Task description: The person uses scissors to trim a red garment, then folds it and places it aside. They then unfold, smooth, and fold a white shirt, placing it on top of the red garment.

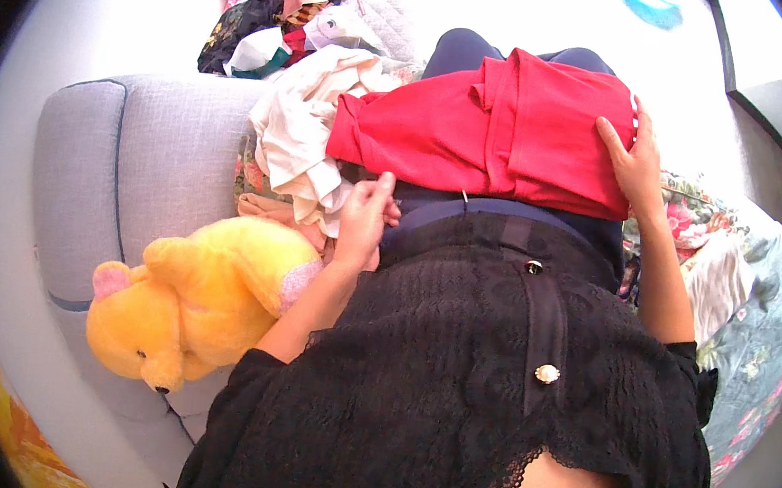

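Observation:
A red garment (460,133), partly folded, lies across my lap over dark blue trousers (461,48). My right hand (636,159) rests flat at its right edge, thumb on the cloth and apart from the fingers, beside a strip of white marks. Just below the garment's left end is my left hand (369,213), its fingers loosely curled and thumb raised; I see nothing held in it. A crumpled cream cloth (304,120) lies beyond that hand, on the sofa.
A yellow plush bear (213,304) lies by my left forearm against the grey sofa (173,142). At the far left is a heap of mixed clothes (271,24). Floral fabric (760,333) and a pale cloth (719,286) lie to my right. Something light blue (652,3) shows at the top.

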The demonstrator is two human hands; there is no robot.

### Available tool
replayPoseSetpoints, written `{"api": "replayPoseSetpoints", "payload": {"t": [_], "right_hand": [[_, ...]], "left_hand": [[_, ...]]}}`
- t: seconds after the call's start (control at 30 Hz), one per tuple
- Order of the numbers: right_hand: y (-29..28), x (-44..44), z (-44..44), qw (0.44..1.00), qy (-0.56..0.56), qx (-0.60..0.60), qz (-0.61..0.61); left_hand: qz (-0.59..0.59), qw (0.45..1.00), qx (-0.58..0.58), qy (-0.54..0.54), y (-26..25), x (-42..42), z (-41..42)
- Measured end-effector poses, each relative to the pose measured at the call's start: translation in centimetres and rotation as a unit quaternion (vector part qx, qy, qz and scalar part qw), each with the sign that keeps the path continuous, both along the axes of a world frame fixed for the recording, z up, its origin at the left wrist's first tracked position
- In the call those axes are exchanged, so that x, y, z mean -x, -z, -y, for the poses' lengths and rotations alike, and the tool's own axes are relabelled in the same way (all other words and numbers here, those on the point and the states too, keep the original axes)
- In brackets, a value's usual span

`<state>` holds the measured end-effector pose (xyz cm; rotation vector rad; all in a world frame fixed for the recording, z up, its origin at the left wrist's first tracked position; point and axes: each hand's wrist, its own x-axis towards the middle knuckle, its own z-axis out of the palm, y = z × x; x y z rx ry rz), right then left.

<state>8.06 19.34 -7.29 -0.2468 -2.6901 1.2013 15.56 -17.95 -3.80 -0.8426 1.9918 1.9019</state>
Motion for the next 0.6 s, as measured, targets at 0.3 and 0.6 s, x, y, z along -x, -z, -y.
{"api": "replayPoseSetpoints", "payload": {"t": [0.3,0.6], "right_hand": [[0.4,0.3,-0.8,0.983,0.031,0.153,0.094],[-0.3,-0.4,0.2,0.989,0.041,0.131,0.046]], "left_hand": [[-0.153,0.967,-0.146,-0.144,0.4,6.9,-1.4],[-0.501,0.713,0.306,0.383,-3.9,9.1,-16.8]]}}
